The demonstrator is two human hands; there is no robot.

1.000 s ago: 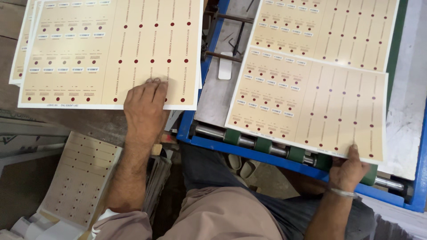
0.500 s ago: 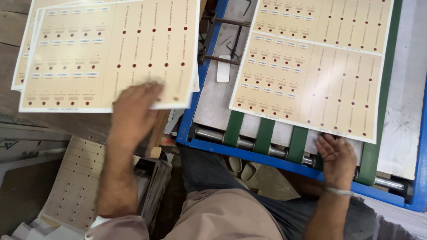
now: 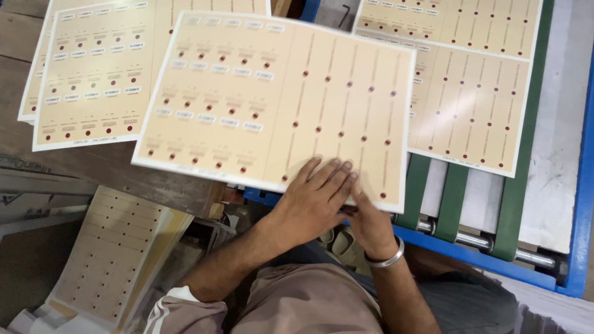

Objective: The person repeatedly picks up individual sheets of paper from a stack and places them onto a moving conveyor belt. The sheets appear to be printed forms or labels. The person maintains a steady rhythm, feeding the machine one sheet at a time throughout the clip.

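Note:
A large cream printed sheet (image 3: 272, 99) with rows of dark red dots and small white labels is lifted over the gap between the wooden table and the blue conveyor. My left hand (image 3: 312, 198) lies flat on its near edge, fingers together on top. Just right of it, my right hand (image 3: 370, 226), with a metal bangle on the wrist, grips the same edge from below. A stack of like sheets (image 3: 93, 80) lies on the table at the left. Two more sheets (image 3: 476, 99) ride on the conveyor at the right.
The conveyor has a blue frame (image 3: 585, 185), green belts (image 3: 455, 198) and a steel roller (image 3: 476, 240). Punched cream sheets (image 3: 111, 247) lie stacked low at the left near the floor. The wooden table (image 3: 99, 164) edge is below the stack.
My right hand pulled a sheet off the conveyor leftward, and my left hand left the stack to join it. The sheet now hangs between conveyor and table, held by both hands.

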